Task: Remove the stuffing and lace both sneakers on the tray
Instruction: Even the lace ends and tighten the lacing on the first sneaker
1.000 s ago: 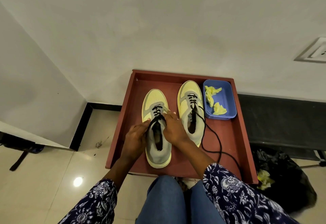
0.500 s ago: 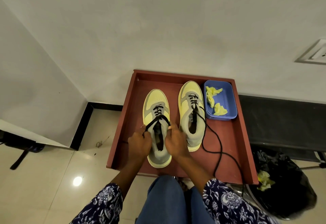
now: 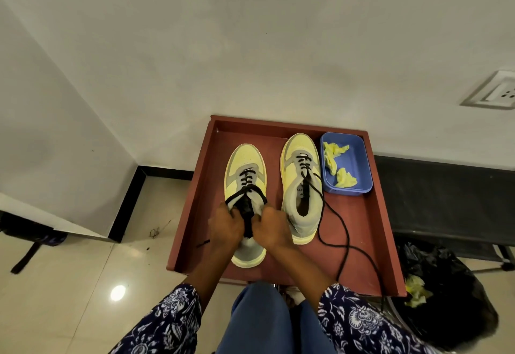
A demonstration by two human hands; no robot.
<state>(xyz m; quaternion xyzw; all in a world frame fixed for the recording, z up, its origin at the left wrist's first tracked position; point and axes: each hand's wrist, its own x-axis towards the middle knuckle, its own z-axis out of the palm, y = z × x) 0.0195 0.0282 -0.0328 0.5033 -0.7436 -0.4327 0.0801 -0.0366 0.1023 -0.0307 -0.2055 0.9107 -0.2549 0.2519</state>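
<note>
Pinching the lace ends (image 3: 237, 196) of the nearly laced sneaker (image 3: 245, 175), left hand (image 3: 227, 226) and right hand (image 3: 271, 228) left the sneaker beyond the right hand (image 3: 302, 186) part-laced, stuffing (image 3: 338, 166) already removed.

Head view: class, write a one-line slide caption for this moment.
Both hands, left hand and right hand, pull the black lace on the left sneaker in the red tray.

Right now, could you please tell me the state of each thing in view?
Left sneaker: partly laced, both lace ends pulled taut.
Left hand: grips one lace end.
Right hand: grips the other end.
Right sneaker: partly laced, lace trailing loose.
Blue tub: holds yellow stuffing.
Tray: carries both sneakers.
</note>
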